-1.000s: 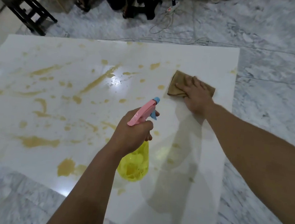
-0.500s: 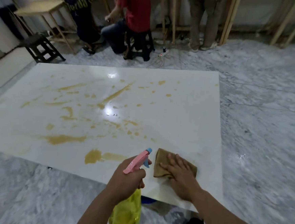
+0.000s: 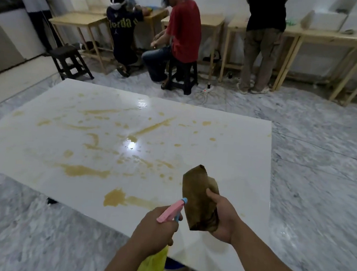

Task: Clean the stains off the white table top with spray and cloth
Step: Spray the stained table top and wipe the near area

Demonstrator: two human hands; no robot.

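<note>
A glossy white table top (image 3: 224, 160) fills the middle, smeared with several yellow-brown stains (image 3: 85, 170) across its left and centre. My left hand (image 3: 155, 229) grips a spray bottle (image 3: 152, 268) with a yellow body and a pink trigger head tipped in blue, held over the table's near edge. My right hand (image 3: 224, 218) holds a folded brown cloth (image 3: 200, 199) lifted off the surface, just right of the nozzle. The near right part of the table looks free of stains.
Grey marble floor (image 3: 318, 189) surrounds the table. Behind it, three people (image 3: 184, 35) are at wooden workbenches (image 3: 309, 36) along the wall. A black stool (image 3: 70, 62) stands at the back left, and a power strip with cables (image 3: 208, 89) lies on the floor.
My right hand drew the cloth back toward the near edge, then lifted it off the table. The view tilted up, bringing the people and benches into sight. The spray bottle stays in my left hand.
</note>
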